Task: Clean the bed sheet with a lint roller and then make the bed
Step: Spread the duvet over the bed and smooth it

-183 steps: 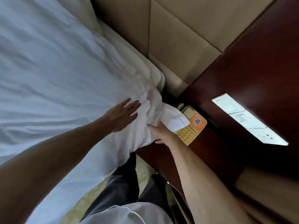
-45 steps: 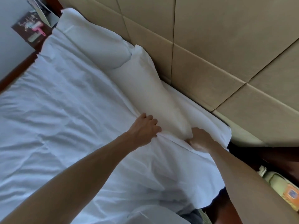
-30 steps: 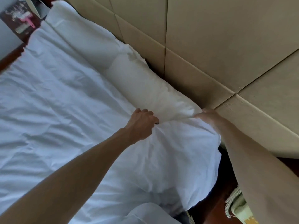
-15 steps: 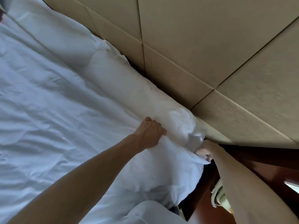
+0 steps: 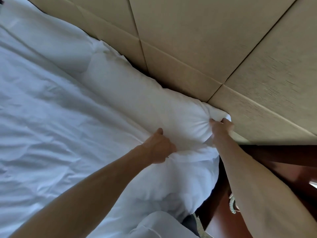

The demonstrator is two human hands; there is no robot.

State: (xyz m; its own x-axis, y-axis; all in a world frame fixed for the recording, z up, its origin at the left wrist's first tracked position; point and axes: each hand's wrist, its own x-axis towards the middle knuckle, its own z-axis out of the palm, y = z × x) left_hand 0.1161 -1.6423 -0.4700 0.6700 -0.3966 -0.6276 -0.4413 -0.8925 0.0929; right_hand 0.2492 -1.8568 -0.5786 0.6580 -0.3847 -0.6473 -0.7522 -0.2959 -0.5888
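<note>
Risk: right hand (image 5: 221, 126) fingers pinch only the end corner of the white fabric pillow (image 5: 145, 100), jammed against the tan padded headboard (image 5: 188, 40), so a tug likely twists the case or skews it. Left hand (image 5: 159, 146) fingers are curled into a fold of the crumpled white bed sheet (image 5: 51, 134) at the pillow's near edge, and pulling there could drag creases across the bed. A second white pillow (image 5: 56, 48) butts the first end to end, blocking any shift that way; the dark wooden bedside table (image 5: 223, 224) with its pale coiled phone cord (image 5: 232, 203) sits just beside the right forearm, a snag risk, and no lint roller is in view.
</note>
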